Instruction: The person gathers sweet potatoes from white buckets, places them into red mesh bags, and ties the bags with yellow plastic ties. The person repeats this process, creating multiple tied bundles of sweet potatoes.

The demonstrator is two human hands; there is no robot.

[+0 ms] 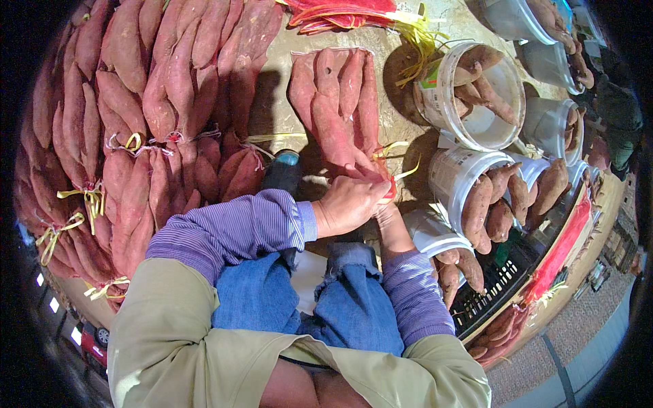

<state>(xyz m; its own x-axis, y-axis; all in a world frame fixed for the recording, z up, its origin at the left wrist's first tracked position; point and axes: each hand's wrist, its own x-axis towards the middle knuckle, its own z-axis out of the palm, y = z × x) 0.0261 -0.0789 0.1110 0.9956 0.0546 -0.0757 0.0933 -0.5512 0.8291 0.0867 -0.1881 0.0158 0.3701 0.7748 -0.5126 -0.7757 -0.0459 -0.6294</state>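
A red mesh bag of sweet potatoes lies on the ground before me, its gathered end towards my body. My left hand grips that bunched end, fingers curled over it. Close against it, my right hand also holds the gathered mesh; most of its fingers are hidden behind my left hand. Yellow tie ends stick out beside the bunched mesh. One sweet potato in the bag has a small dark hole near its upper end.
Filled, tied mesh bags are piled at the left. Flat red mesh bags and loose yellow ties lie ahead. On the right stand an open bucket, tipped buckets spilling sweet potatoes, and a black crate.
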